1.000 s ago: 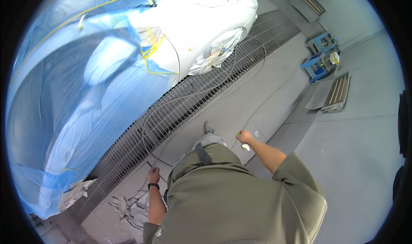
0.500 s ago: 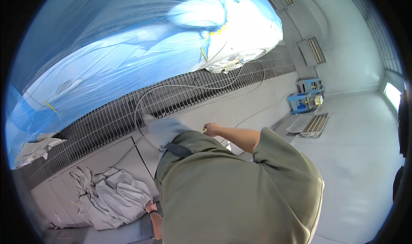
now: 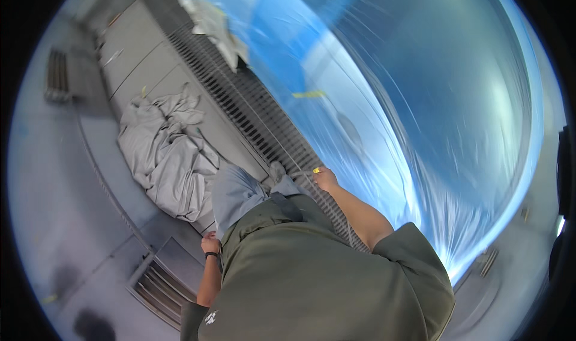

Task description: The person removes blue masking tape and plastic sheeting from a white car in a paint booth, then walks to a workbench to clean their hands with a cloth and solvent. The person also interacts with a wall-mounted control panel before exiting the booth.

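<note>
Yellow tape bit (image 3: pixel 316 170) pinched in right hand (image 3: pixel 324 177) fingers; left hand (image 3: pixel 210 244) loosely curled, empty.

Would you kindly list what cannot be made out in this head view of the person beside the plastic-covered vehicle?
- Right hand: too small to tell whether the yellow piece is gripped.
- Left hand: partly hidden behind the olive-green shirt; its grasp is unclear.
- Vehicle under blue and clear plastic sheeting: hidden by the sheeting.
- Crumpled grey cloth: anything underneath is hidden.

Blue plastic sheeting (image 3: pixel 420 101) is gleaming, yellow tape (image 3: pixel 309 94) showing on it; a grey cloth (image 3: pixel 165 152) is lying crumpled.
</note>
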`<state>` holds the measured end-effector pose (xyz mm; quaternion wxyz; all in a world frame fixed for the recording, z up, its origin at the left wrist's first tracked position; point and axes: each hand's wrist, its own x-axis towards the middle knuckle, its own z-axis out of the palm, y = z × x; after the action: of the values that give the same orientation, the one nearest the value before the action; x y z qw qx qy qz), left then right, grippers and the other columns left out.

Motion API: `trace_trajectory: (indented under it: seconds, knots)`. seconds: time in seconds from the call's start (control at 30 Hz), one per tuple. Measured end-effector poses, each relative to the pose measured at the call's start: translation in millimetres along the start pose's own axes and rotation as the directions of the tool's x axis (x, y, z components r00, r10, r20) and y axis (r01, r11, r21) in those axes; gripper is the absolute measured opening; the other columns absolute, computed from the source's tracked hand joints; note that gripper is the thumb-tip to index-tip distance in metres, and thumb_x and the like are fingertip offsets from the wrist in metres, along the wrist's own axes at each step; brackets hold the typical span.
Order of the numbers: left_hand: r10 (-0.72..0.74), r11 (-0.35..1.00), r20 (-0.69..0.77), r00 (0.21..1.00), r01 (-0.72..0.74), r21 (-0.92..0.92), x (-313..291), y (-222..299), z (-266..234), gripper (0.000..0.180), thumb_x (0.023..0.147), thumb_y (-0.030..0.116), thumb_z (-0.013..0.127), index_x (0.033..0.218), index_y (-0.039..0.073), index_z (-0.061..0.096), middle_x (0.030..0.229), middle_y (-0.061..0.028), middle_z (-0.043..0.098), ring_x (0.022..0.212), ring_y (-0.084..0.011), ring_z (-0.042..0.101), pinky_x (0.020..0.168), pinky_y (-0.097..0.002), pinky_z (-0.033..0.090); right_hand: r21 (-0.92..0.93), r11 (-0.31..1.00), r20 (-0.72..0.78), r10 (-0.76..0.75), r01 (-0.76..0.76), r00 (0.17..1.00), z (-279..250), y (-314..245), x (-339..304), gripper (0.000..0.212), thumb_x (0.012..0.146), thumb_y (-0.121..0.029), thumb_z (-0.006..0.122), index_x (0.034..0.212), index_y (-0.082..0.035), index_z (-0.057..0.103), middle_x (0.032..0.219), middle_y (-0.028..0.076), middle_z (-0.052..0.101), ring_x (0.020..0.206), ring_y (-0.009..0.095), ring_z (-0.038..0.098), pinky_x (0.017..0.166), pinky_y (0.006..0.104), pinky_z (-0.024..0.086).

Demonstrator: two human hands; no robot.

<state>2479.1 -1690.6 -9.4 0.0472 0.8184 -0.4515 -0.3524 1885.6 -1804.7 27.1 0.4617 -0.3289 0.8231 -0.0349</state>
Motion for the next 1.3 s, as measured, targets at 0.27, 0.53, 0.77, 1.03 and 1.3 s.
trace_trajectory:
  seconds: [0.27,0.53,0.77,1.03,1.3]
  knots:
    - [-0.323,0.945,-0.029,0.946,0.321,-0.059,65.8,84.3,33.9,0.026,0.084,0.030,0.068,0.105,0.020,0.079,0.090,-0.0096,0.075,0.087,-0.0283,0.073,0.079,-0.0417,0.057,-0.072,0.984,0.174,-0.149,0.163,0.973,-14.9,-201.9,135.8,0.028,0.092,-0.030,0.068,0.109,-0.008,0.069,0.080,0.009,0.072,0.068,0.023,0.068,0.062,0.0409,0.053]
    - [-0.231,0.973,-0.083,0.970,0.228,-0.040,332.9,218.2,-93.7,0.027,0.076,0.006,0.064,0.100,0.009,0.077,0.091,-0.0217,0.070,0.092,-0.0358,0.069,0.080,-0.0438,0.055,-0.202,0.979,0.298,0.075,-0.013,0.952,11.9,-249.9,228.6,0.035,0.086,-0.032,0.068,0.104,-0.003,0.074,0.103,0.023,0.073,0.097,0.041,0.070,0.082,0.0507,0.056]
    - [-0.014,0.999,-0.441,0.897,-0.005,-0.041,667.3,353.9,-345.0,0.044,0.067,-0.001,0.061,0.106,0.012,0.074,0.087,-0.0137,0.062,0.082,-0.0343,0.063,0.076,-0.0437,0.052,-0.327,0.945,0.300,0.082,0.022,0.950,39.7,-489.5,315.6,0.035,0.085,-0.033,0.069,0.102,-0.002,0.074,0.104,0.023,0.073,0.097,0.042,0.070,0.081,0.0511,0.055]
    - [-0.200,0.979,-0.232,0.952,0.187,-0.077,839.8,396.4,-415.9,0.045,0.061,0.006,0.067,0.105,0.012,0.075,0.084,-0.0129,0.065,0.079,-0.0309,0.065,0.074,-0.0412,0.054,-0.433,0.888,0.366,0.014,0.157,0.931,77.0,-789.5,454.1,0.035,0.084,-0.033,0.069,0.099,-0.001,0.075,0.106,0.024,0.073,0.098,0.042,0.070,0.081,0.0516,0.055]
    - [-0.188,0.975,-0.110,0.976,0.172,-0.140,932.2,380.6,-429.9,0.030,0.074,0.017,0.070,0.102,0.014,0.077,0.084,-0.0148,0.071,0.077,-0.0352,0.069,0.071,-0.0447,0.054,-0.611,0.688,0.361,-0.199,0.392,0.911,55.3,-1095.8,577.3,0.037,0.084,-0.034,0.067,0.096,0.000,0.075,0.102,0.024,0.073,0.096,0.042,0.070,0.079,0.0510,0.054]
